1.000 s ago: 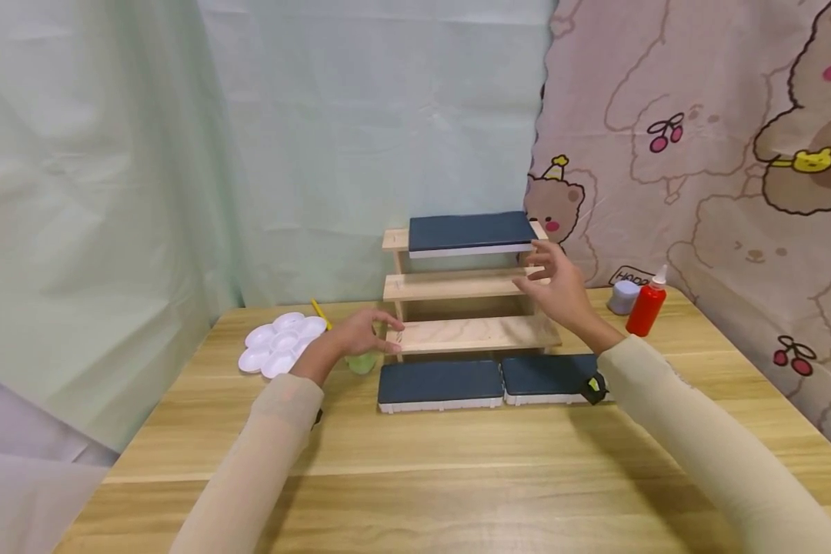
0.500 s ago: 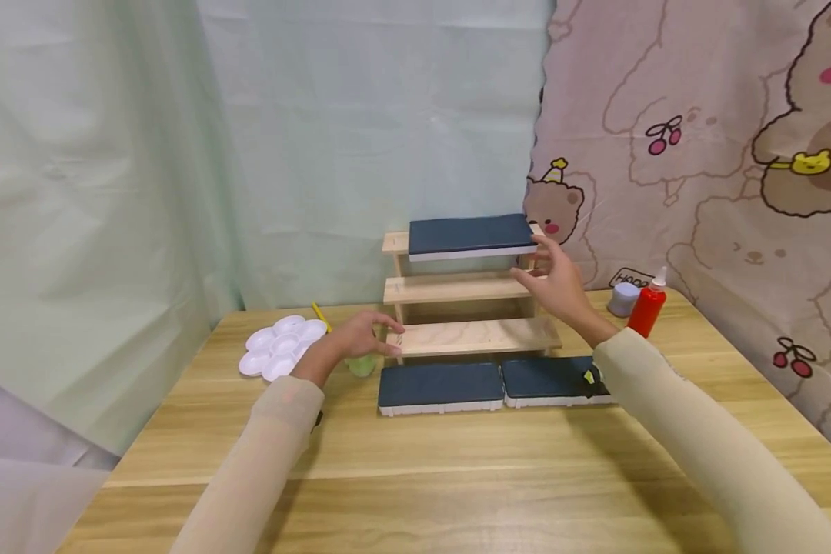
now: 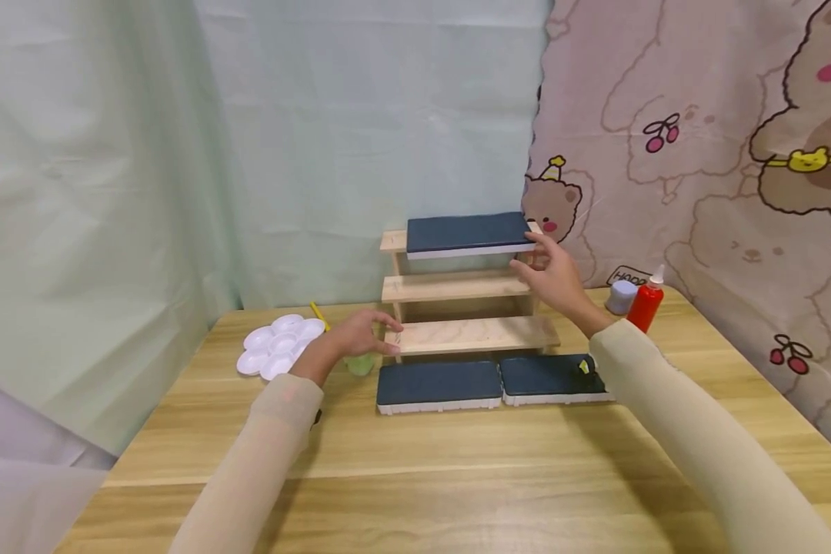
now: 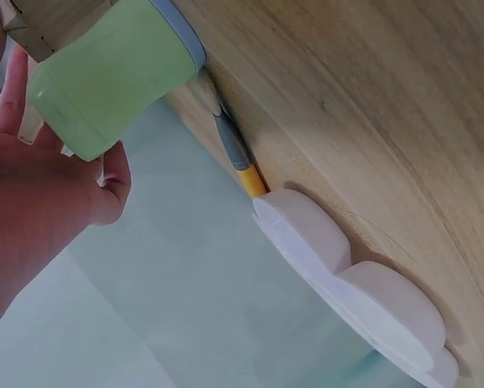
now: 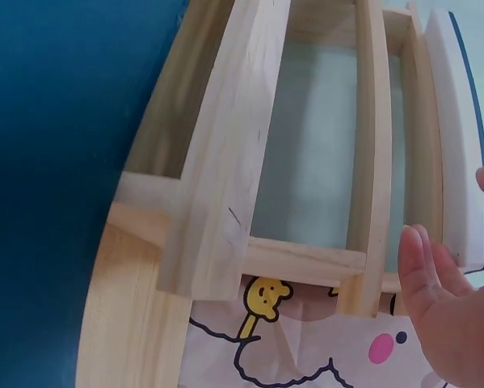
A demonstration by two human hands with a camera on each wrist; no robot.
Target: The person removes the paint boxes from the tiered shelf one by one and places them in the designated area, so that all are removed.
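Observation:
A pale wooden stand of stepped shelves [image 3: 471,335] stands at the back of the table. My left hand [image 3: 353,335] grips the left end of its lowest shelf between thumb and forefinger; the green container [image 4: 112,77] hides part of that hand in the left wrist view. A flat white case with a dark blue lid [image 3: 467,233] lies on the top shelf. My right hand [image 3: 557,281] is at this case's right end, forefinger at the lid's corner and thumb lower down. Two similar cases, a left one [image 3: 439,383] and a right one [image 3: 547,375], lie before the stand.
A white flower-shaped palette [image 3: 280,346] and a yellow-handled brush [image 3: 318,312] are at the back left. Behind my right forearm stand a red squeeze bottle [image 3: 644,306] and a small lilac jar [image 3: 621,296]. Curtains hang close behind the table [image 3: 415,477].
My right hand has shifted slightly left at the top case's right corner, and a little more of the right front case shows. The left hand stays at the shelf end.

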